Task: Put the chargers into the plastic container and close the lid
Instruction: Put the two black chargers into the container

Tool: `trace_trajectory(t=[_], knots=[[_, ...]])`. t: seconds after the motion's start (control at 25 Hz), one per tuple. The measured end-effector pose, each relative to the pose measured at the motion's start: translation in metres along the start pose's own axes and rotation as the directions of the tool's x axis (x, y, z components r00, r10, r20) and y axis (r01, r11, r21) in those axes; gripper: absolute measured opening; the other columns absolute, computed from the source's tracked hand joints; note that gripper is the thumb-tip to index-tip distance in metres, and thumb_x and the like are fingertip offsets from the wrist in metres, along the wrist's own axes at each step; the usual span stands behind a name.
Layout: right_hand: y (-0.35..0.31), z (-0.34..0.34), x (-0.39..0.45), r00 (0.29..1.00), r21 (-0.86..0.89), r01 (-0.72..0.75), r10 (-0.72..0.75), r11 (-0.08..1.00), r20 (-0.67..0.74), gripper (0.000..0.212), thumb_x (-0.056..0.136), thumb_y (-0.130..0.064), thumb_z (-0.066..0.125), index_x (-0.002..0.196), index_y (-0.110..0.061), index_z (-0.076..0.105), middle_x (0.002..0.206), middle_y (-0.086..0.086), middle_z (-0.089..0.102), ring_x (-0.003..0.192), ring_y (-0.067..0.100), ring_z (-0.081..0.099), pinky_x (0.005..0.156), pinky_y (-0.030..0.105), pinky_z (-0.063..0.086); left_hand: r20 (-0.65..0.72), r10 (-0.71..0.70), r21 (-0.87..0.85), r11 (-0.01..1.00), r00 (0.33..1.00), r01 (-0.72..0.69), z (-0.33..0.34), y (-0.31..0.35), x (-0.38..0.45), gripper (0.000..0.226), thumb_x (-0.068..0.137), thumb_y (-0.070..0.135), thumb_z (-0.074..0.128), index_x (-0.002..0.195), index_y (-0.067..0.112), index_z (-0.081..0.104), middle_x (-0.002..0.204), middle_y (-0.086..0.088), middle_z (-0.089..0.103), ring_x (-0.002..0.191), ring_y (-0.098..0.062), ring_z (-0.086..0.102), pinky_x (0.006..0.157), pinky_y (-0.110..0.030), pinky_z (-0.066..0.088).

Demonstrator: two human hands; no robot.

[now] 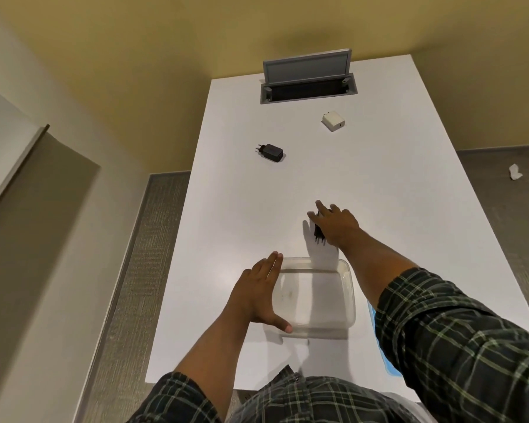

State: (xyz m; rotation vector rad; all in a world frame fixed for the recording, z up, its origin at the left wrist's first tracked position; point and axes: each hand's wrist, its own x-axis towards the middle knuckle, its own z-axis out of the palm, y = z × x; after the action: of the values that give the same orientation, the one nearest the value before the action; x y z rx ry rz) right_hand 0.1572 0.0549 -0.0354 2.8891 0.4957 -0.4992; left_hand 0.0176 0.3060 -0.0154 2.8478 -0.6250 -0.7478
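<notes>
Closing round nearest black charger (318,232) on white table (409,209), just beyond plastic container (347,288): right hand (338,224), grip half hidden, lift not evident. Flat against container's left wall, nothing held: left hand (258,293). Well apart, farther off: second black charger (272,152), white charger (333,120).

Risks — prongs catching rim, light container sliding. Blue lid (379,340) mostly behind sleeve — shape unclear.
</notes>
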Motion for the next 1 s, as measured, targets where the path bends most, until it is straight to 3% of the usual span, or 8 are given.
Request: trace_trajectory(t=[0.24,0.32,0.44,0.48,0.56,0.68,0.8,1.0], knots=[[0.002,0.002,0.01,0.986,-0.092,0.041,-0.025,0.995,0.163,0.074,0.097,-0.024,0.06,0.156,-0.032,0.017,0.167,0.007,-0.002,0.147,0.039,0.02,0.106,0.045,0.039,-0.01,-0.005,-0.015,1.0,1.0,0.005,-0.003,0.001,-0.002,0.159,0.041,0.099,0.061,0.158,0.025,-0.018,0.169,0.005,-0.014,0.157,-0.02,0.001,0.123,-0.049,0.021],[0.003,0.004,0.011,0.989,-0.13,0.046,-0.026,0.99,0.146,0.075,0.093,-0.024,0.065,0.154,-0.028,0.022,0.165,0.012,0.006,0.142,0.04,0.029,0.101,0.043,0.042,-0.018,-0.004,-0.017,1.0,1.0,0.004,-0.003,0.001,-0.002,0.158,0.042,0.098,0.061,0.158,0.026,-0.018,0.169,0.006,-0.013,0.156,-0.02,0.002,0.123,-0.049,0.022],[0.002,0.007,0.01,0.997,-0.213,0.079,-0.071,0.974,0.041,0.06,0.082,-0.023,0.076,0.136,-0.018,0.052,0.14,0.015,0.047,0.11,0.033,0.058,0.08,0.036,0.048,-0.029,-0.003,-0.018,1.0,1.0,0.002,-0.004,0.001,-0.003,0.158,0.042,0.098,0.062,0.158,0.025,-0.016,0.169,0.006,-0.012,0.156,-0.019,0.003,0.123,-0.049,0.023],[0.002,0.008,0.01,0.995,-0.241,0.09,-0.079,0.966,0.058,0.053,0.069,-0.025,0.086,0.118,-0.017,0.066,0.12,0.012,0.061,0.091,0.03,0.064,0.068,0.033,0.049,-0.034,-0.003,-0.019,1.0,0.999,0.003,-0.003,0.001,-0.003,0.158,0.042,0.098,0.062,0.159,0.024,-0.015,0.169,0.006,-0.012,0.156,-0.019,0.003,0.123,-0.048,0.023],[0.002,0.011,0.005,0.997,-0.284,0.083,-0.076,0.955,0.034,0.04,0.053,-0.027,0.092,0.087,-0.021,0.073,0.089,0.003,0.067,0.067,0.024,0.064,0.055,0.027,0.048,-0.042,-0.007,-0.023,1.0,0.999,0.006,-0.003,0.001,-0.003,0.159,0.041,0.097,0.063,0.159,0.024,-0.014,0.169,0.006,-0.01,0.156,-0.019,0.005,0.122,-0.047,0.024],[-0.002,0.006,-0.013,0.997,-0.288,0.043,-0.025,0.957,0.067,0.026,0.087,-0.017,0.065,0.113,-0.018,0.062,0.112,0.001,0.063,0.095,0.025,0.065,0.07,0.03,0.039,-0.045,-0.008,-0.022,1.0,0.999,0.007,-0.003,0.001,-0.003,0.159,0.04,0.097,0.064,0.159,0.023,-0.013,0.169,0.005,-0.01,0.156,-0.02,0.005,0.122,-0.046,0.024],[0.0,0.006,-0.024,0.998,-0.235,-0.037,0.024,0.971,-0.055,0.031,0.089,-0.012,0.062,0.119,-0.01,0.056,0.116,0.005,0.061,0.099,0.027,0.065,0.071,0.031,0.035,-0.042,-0.012,-0.013,1.0,0.999,0.011,-0.004,0.003,-0.004,0.159,0.041,0.095,0.066,0.159,0.023,-0.013,0.169,0.005,-0.01,0.156,-0.021,0.005,0.122,-0.046,0.023],[0.004,0.015,-0.038,0.956,-0.189,-0.069,0.01,0.98,-0.293,0.044,0.066,-0.031,0.085,0.094,-0.008,0.062,0.075,0.005,0.059,0.053,0.023,0.055,0.05,0.028,0.03,-0.021,-0.035,-0.012,0.999,0.999,0.035,-0.006,0.005,-0.005,0.161,0.04,0.094,0.068,0.159,0.025,-0.015,0.169,0.006,-0.013,0.156,-0.022,0.004,0.122,-0.048,0.021]])
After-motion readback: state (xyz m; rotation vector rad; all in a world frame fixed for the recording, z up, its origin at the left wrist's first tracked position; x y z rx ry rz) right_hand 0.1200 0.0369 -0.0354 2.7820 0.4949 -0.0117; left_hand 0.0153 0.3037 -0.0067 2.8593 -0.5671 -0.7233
